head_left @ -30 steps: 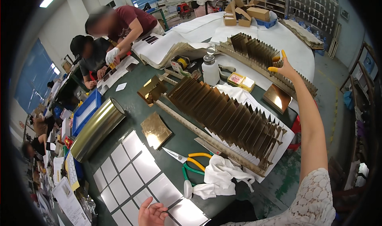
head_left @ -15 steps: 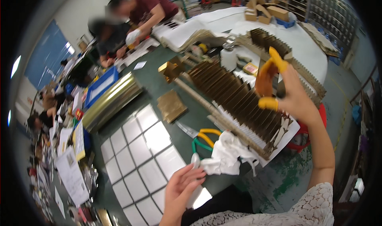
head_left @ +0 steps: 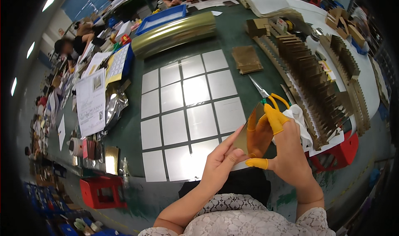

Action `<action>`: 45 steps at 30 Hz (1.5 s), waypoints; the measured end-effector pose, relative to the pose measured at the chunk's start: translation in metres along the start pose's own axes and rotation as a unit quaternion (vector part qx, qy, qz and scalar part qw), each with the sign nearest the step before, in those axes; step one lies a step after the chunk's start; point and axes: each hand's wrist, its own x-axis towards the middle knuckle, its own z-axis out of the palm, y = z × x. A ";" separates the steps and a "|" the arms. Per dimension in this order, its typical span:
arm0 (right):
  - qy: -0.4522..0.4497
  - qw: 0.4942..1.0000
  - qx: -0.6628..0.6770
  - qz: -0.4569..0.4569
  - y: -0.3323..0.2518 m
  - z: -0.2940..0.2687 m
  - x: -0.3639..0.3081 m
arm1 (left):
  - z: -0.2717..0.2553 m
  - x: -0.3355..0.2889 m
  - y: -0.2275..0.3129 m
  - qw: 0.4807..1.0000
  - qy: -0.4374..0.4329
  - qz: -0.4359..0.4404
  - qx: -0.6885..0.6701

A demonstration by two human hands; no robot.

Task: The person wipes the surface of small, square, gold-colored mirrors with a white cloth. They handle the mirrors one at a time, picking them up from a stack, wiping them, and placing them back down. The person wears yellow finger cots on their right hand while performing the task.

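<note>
A thin shiny gold-amber plate (head_left: 260, 138) stands tilted between my hands above the table's near edge. My right hand (head_left: 293, 155), with yellow finger cots (head_left: 276, 118), grips its edges between the fingers and thumb. On the other side, my left hand (head_left: 224, 159) is closed at its lower left edge, thumb against it. Left of the hands lies a grid of silver-grey square plates (head_left: 176, 126) in rows on the green table (head_left: 166, 55). To the right, a long row of upright brown plates (head_left: 307, 78) stands in a slotted rack.
Scissors (head_left: 274, 101) with yellow and green handles lie beside a white cloth (head_left: 298, 116). Beyond are a small stack of brown sheets (head_left: 247, 59) and a gold film roll (head_left: 178, 34). Papers (head_left: 91, 103) lie at left. Red stools (head_left: 99, 192) stand below the table.
My right hand has brought the amber plate from over the rack to my left hand, which now holds it too. The view has turned, bringing the plate grid to the middle.
</note>
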 end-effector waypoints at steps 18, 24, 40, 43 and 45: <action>0.056 0.880 0.430 0.195 -0.007 0.029 -0.023 | -0.070 -0.011 0.002 0.988 0.009 -0.038 -0.151; 0.041 0.869 0.448 0.205 -0.005 0.034 -0.027 | -0.075 -0.012 0.000 0.990 0.010 -0.037 -0.136; -0.064 0.820 0.488 0.291 -0.002 0.031 -0.026 | -0.068 -0.013 0.004 0.991 0.057 -0.036 -0.117; -0.088 0.836 0.462 0.282 0.005 0.029 -0.033 | -0.071 -0.016 0.000 0.994 0.080 -0.011 -0.080; -0.045 0.838 0.478 0.260 0.005 0.032 -0.035 | -0.081 -0.020 0.007 0.996 0.031 0.033 0.077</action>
